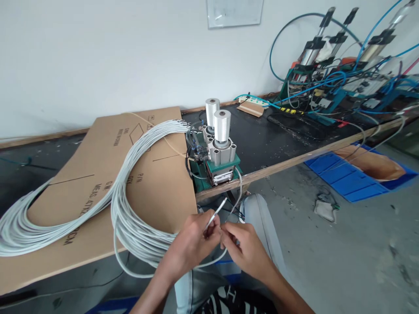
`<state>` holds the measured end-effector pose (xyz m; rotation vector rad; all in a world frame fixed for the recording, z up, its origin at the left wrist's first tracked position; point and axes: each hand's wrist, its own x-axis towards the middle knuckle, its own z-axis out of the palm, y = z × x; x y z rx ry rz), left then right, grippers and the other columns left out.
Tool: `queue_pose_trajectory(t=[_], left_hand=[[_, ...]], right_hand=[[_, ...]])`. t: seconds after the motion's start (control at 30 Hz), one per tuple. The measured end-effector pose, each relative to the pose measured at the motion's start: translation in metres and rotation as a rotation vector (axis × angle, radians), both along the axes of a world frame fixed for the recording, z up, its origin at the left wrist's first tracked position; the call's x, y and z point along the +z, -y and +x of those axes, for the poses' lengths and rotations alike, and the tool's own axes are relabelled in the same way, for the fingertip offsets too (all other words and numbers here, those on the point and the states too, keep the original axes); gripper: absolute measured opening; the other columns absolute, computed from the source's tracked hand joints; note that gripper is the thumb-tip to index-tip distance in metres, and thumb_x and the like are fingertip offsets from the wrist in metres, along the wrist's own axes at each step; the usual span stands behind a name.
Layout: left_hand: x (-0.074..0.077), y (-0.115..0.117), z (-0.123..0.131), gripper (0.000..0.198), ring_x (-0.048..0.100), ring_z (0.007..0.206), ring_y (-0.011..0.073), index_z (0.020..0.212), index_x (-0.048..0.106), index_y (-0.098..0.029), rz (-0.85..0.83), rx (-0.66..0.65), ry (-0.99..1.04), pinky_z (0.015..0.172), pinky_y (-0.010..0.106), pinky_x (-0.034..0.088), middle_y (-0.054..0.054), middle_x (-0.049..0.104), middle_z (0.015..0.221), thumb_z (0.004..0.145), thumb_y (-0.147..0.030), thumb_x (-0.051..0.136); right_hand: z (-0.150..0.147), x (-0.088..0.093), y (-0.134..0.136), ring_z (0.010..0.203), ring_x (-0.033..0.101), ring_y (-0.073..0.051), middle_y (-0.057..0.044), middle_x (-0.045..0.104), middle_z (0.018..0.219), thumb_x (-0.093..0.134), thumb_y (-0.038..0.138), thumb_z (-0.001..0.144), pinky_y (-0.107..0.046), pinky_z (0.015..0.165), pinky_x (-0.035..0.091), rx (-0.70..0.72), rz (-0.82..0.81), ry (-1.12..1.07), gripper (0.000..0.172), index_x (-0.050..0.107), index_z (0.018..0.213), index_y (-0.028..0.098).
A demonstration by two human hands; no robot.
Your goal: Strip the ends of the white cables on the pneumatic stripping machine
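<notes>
My left hand (194, 240) is closed round a white cable (218, 212), whose free end sticks up past the fingers. Close against it, my right hand (245, 248) has its thumb and fingers pinched together. What lies between those fingertips is too small and too covered to make out. Both hands are above my lap, just in front of the table edge. A large bundle of white cables (126, 174) lies in loops on a cardboard sheet (157, 174) to the left. Beyond my hands stands a pneumatic press (222, 150) with two silver cylinders and a green base.
The black tabletop (258, 152) has a wooden front edge. At the back right are clamping fixtures (310, 56) with blue air hoses and a power strip (253, 102). A blue bin (347, 179) with cardboard inside sits on the floor. One grey cable hangs near the press.
</notes>
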<state>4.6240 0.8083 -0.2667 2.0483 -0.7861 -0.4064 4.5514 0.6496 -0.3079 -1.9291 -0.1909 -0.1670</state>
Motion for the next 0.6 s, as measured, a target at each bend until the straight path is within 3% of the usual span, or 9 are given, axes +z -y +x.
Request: queue_pose_trajectory(t=[0.13, 0.23, 0.37, 0.6], left_hand=[[-0.009, 0.009, -0.012, 0.023, 0.049, 0.051, 0.0120, 0.073, 0.051, -0.021, -0.198, 0.206, -0.256, 0.055, 0.024, 0.038, -0.005, 0.055, 0.053, 0.094, -0.033, 0.051], [-0.014, 0.011, -0.021, 0.030, 0.049, 0.044, 0.0112, 0.074, 0.052, -0.021, -0.311, 0.312, -0.357, 0.050, 0.023, 0.037, -0.006, 0.052, 0.050, 0.095, -0.043, 0.055], [-0.016, 0.009, -0.024, 0.038, 0.040, 0.040, 0.0078, 0.076, 0.054, -0.020, -0.417, 0.350, -0.453, 0.044, 0.020, 0.029, -0.008, 0.048, 0.048, 0.093, -0.053, 0.061], [-0.021, 0.004, -0.019, 0.044, 0.028, 0.040, 0.0057, 0.081, 0.056, -0.019, -0.433, 0.325, -0.579, 0.042, 0.019, 0.023, -0.009, 0.046, 0.046, 0.092, -0.061, 0.062]], right_hand=[[0.002, -0.012, -0.013, 0.039, 0.054, -0.009, 0.002, 0.063, 0.059, 0.053, 0.047, 0.102, -0.019, 0.040, 0.041, -0.045, 0.431, -0.203, 0.039, 0.058, 0.075, 0.020], [0.003, -0.019, -0.022, 0.035, 0.053, -0.008, 0.002, 0.063, 0.058, 0.057, 0.057, 0.099, -0.017, 0.036, 0.040, -0.070, 0.608, -0.235, 0.046, 0.060, 0.075, 0.018], [0.003, -0.020, -0.028, 0.034, 0.052, -0.007, 0.002, 0.062, 0.056, 0.061, 0.060, 0.096, -0.016, 0.034, 0.039, -0.060, 0.686, -0.254, 0.047, 0.061, 0.075, 0.017], [0.005, -0.019, -0.026, 0.034, 0.051, -0.006, 0.002, 0.063, 0.056, 0.061, 0.062, 0.095, -0.015, 0.034, 0.038, -0.040, 0.676, -0.285, 0.050, 0.060, 0.075, 0.017]])
